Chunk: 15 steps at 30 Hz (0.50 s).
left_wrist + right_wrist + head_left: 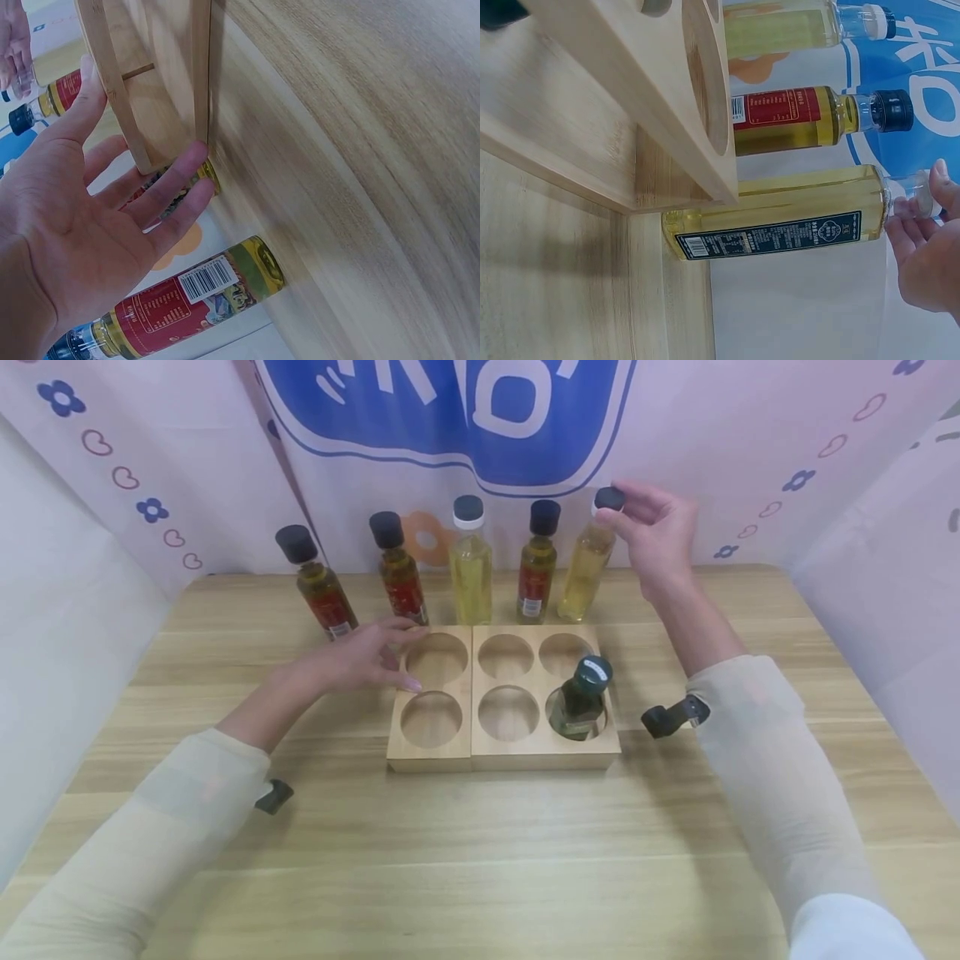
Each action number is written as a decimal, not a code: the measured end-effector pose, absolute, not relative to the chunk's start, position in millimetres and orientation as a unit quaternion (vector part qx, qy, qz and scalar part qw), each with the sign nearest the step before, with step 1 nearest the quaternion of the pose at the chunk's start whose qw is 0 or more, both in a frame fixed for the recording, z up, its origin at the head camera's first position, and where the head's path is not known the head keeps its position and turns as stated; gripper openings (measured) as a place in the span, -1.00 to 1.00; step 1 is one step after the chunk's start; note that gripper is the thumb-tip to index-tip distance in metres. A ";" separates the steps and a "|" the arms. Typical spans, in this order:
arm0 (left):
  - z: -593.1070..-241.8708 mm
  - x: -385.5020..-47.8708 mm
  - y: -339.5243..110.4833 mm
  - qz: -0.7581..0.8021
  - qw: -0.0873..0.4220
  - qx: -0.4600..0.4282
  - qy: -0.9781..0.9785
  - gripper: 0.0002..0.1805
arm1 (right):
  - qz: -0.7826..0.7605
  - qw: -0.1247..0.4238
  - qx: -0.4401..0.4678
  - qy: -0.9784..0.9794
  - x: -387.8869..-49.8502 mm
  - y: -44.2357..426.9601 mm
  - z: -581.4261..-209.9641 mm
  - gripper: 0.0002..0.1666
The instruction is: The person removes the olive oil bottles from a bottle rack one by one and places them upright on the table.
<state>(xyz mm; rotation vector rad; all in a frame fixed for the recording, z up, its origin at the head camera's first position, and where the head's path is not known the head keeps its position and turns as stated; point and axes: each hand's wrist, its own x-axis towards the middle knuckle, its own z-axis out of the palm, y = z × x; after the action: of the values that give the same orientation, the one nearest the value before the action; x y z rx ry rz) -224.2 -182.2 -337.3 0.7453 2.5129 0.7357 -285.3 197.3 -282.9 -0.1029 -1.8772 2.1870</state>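
Note:
My right hand pinches the neck of a clear bottle of pale yellow oil at the back right; the bottle leans a little, its dark label facing the right wrist view. My left hand touches the left side of a wooden bottle rack, fingers spread and thumb on the top edge in the left wrist view. The rack has two rows of round holes. A dark green bottle stands tilted in its front right hole.
Behind the rack stand a red-labelled bottle at far left, another red-labelled bottle, a pale oil bottle with a white-ringed cap, and a third red-labelled bottle. A printed curtain hangs behind the wooden table.

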 end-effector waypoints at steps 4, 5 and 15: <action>-335.6 -223.5 -181.1 0.263 0.206 0.269 0.903 -0.03 | 0.747 0.123 -0.045 -0.652 -287.1 199.0 -282.7 -0.47; -335.2 -223.4 -180.8 0.262 0.206 0.268 0.904 -0.04 | 0.746 0.122 -0.047 -0.653 -287.4 199.5 -282.7 -0.47; -336.7 -224.5 -181.8 0.260 0.205 0.263 0.906 -0.03 | 0.719 0.124 -0.045 -0.682 -289.6 198.8 -283.5 -0.46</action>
<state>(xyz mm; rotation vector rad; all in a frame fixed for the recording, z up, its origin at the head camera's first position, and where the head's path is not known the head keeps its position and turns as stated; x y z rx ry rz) -224.5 -181.8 -336.7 0.7335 2.5265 0.7260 -289.6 198.8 -283.5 -0.1306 -1.9883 2.0961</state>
